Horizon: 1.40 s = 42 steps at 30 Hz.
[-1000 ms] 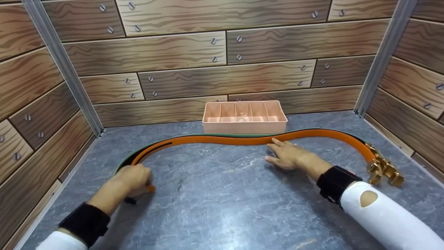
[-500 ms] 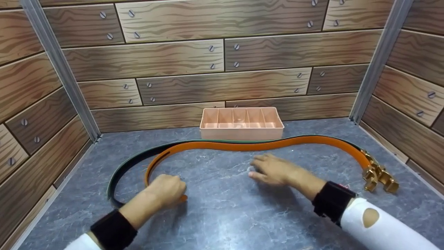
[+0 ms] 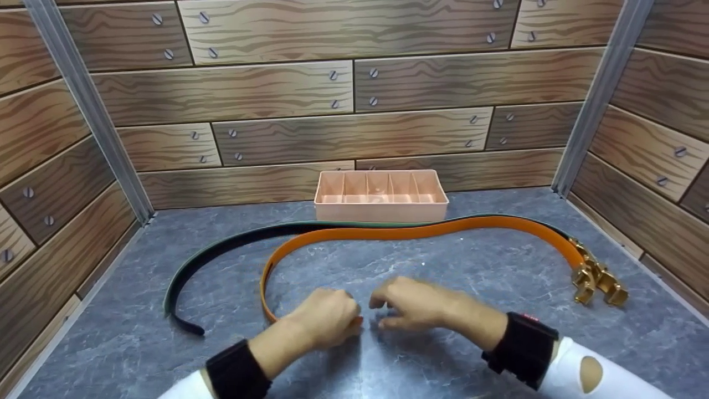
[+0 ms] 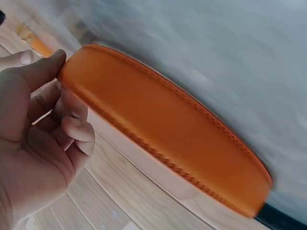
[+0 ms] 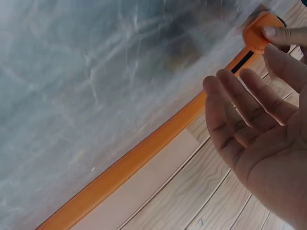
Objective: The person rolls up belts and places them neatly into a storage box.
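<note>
An orange belt [image 3: 382,233] stands on its edge across the table, its free end curving round toward me. My left hand [image 3: 327,318] pinches that end between thumb and fingers, as the left wrist view shows on the stitched orange belt [image 4: 163,124]. My right hand [image 3: 415,303] hovers just right of the left one, fingers loosely bent and holding nothing. In the right wrist view, its fingers stay apart from the belt strap [image 5: 124,170]. A dark belt with a green edge [image 3: 221,248] runs behind the orange one, its tip curling on the left. Gold buckles [image 3: 598,284] lie at the right end.
A pink tray [image 3: 381,211] with several compartments stands at the back, behind the belts. Wood-patterned walls [image 3: 277,194] enclose the grey marbled table [image 3: 471,266] at the back and sides.
My left hand has drawn the orange belt's end rightward and toward me, leaving the dark belt's end behind on the left. My right hand has come off the belt and moved nearer the left hand.
</note>
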### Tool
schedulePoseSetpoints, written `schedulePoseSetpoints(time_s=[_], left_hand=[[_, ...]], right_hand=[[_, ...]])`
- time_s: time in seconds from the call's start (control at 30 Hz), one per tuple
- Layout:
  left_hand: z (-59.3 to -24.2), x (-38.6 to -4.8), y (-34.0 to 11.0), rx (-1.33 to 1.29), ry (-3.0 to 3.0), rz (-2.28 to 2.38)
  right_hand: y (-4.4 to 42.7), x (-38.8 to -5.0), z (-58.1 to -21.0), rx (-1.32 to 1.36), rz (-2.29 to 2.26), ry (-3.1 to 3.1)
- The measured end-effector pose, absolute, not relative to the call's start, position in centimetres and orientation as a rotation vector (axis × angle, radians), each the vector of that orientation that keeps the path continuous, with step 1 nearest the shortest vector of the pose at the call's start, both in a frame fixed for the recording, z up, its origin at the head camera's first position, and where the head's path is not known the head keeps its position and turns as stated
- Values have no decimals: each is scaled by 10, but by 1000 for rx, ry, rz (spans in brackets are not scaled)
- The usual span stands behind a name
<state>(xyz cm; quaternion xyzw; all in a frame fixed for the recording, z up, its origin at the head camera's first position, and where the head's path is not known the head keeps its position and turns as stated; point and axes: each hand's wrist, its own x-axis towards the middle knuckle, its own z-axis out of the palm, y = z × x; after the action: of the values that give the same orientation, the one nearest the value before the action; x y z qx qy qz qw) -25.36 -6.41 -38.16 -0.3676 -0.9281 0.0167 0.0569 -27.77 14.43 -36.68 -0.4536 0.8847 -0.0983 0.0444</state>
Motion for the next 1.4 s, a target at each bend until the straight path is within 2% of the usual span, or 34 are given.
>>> schedulePoseSetpoints(time_s=[0.17,0.33,0.5,0.63,0.83,1.07,1.4], left_hand=[[-381,-251,-48,-1244,-2810,-26],[-372,-242,-51,-1389,-2925,-38],[-360,-230,-73,-1259,-3139,46],[-361,-224,-90,-1133,-3204,121],[-372,-218,-87,-1300,-2926,161],[-372,-220,-69,-1437,-2793,286],[-375,-217,-59,-1494,-2598,355]], right_hand=[[144,-275,-374,-1504,-319,2670],[145,-274,-380,-1614,-272,2619],[145,-272,-380,-1682,-216,2556],[144,-272,-378,-1588,-169,2616],[140,-273,-381,-1377,-189,2780],[140,-274,-383,-1340,-260,2781],[149,-277,-372,-1315,-222,2487]])
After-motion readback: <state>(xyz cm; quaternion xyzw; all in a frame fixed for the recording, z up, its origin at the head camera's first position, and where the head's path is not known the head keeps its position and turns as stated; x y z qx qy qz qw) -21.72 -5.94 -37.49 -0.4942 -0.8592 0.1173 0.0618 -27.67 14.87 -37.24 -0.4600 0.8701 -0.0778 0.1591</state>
